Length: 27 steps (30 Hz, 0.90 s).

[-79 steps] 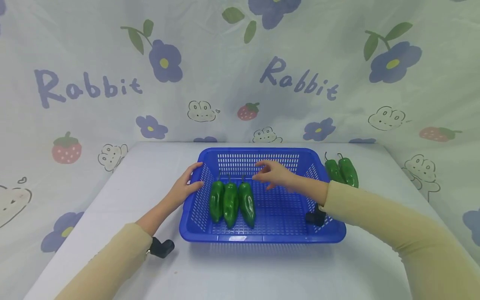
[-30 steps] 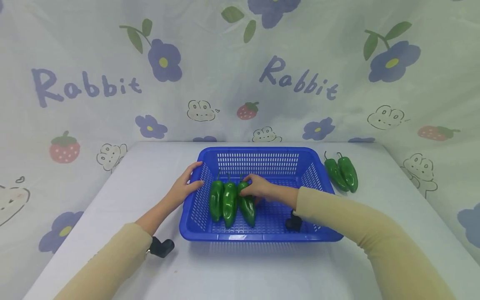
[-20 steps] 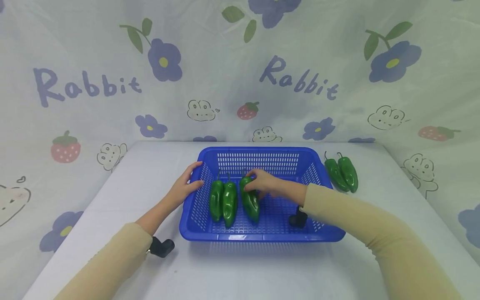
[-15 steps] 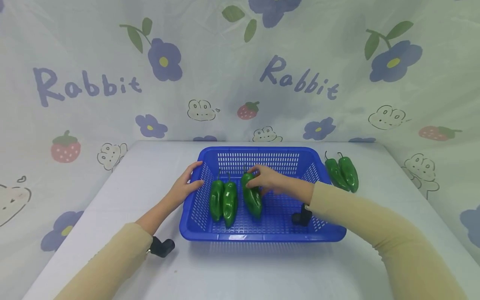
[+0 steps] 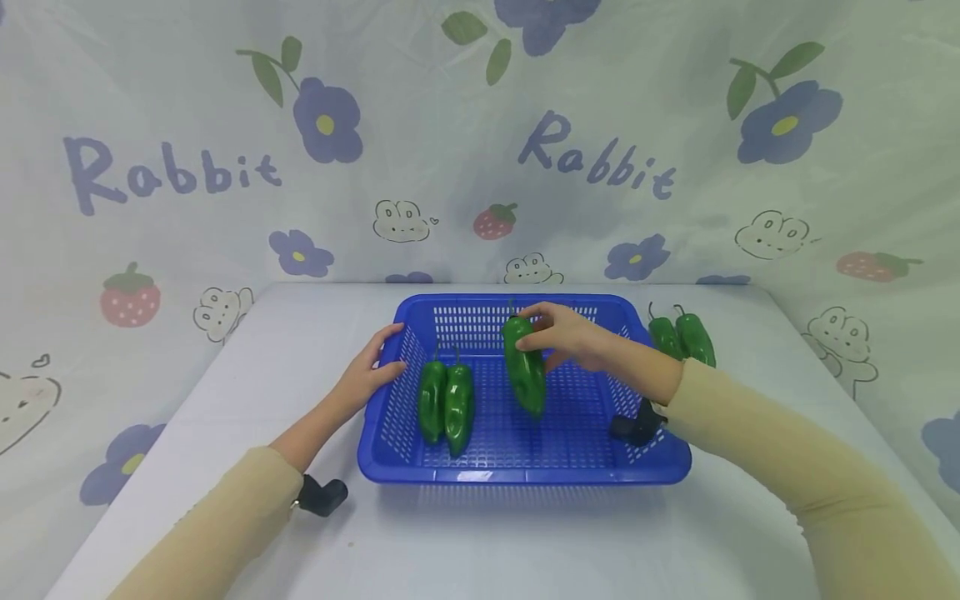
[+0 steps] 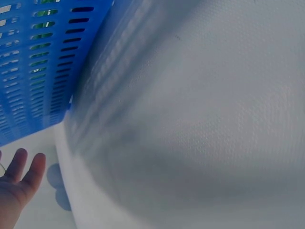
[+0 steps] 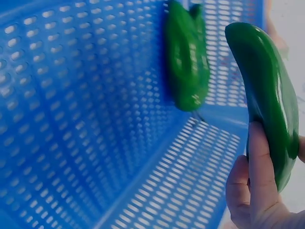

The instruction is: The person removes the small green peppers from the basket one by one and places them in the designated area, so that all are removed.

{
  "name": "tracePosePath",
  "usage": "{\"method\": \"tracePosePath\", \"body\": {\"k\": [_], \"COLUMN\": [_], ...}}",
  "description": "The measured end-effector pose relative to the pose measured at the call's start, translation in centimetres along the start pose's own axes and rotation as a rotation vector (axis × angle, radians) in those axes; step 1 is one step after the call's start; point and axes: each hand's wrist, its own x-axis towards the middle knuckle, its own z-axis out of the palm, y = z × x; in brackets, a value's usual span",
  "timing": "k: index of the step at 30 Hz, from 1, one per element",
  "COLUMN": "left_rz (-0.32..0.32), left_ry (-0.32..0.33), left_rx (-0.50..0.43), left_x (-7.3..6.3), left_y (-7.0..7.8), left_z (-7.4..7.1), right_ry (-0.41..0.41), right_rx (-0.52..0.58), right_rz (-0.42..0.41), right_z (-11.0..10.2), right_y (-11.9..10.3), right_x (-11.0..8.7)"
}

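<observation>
Pepper (image 5: 523, 372) is clamped in right grip (image 5: 567, 336), forearm (image 5: 645, 370) partly hiding two peppers (image 5: 696, 337) beside basket (image 5: 525, 476).

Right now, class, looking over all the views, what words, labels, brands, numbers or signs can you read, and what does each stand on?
"Rabbit": on the left part of the cloth, in the head view.
"Rabbit": again on the cloth, right of centre, slanting downward to the right.
No lettering can be made out on the basket, peppers or table.
</observation>
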Motion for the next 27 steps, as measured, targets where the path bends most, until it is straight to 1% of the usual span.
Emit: {"method": "tracePosePath", "body": {"k": [6,13,17,22,27], "left_rz": [0.007,0.007,0.009,0.007,0.008], "left_ry": [-0.005,-0.006,-0.005,-0.004,-0.005], "left_rx": [0.007,0.01,0.0,-0.008,-0.014], "left_x": [0.1,0.1,0.0,-0.1,-0.1], "left_y": [0.1,-0.1,0.0,0.1,0.2], "left_z": [0.0,0.1,0.0,-0.1,-0.1], "right_ry": [0.014,0.049,0.075,0.119,0.146], "right_rx": [0.034,0.025,0.021,-0.016,-0.081], "right_rz": [-0.039,-0.075,-0.074,-0.069,-0.063], "right_z": [-2.1,-4.8,-6.5,-8.8,-11.5], "right_y": [-0.7,-0.9,-0.8,-0.5,-0.2], "right_x": [-1.4,-2.7,-3.3,-3.9,-4.8]}}
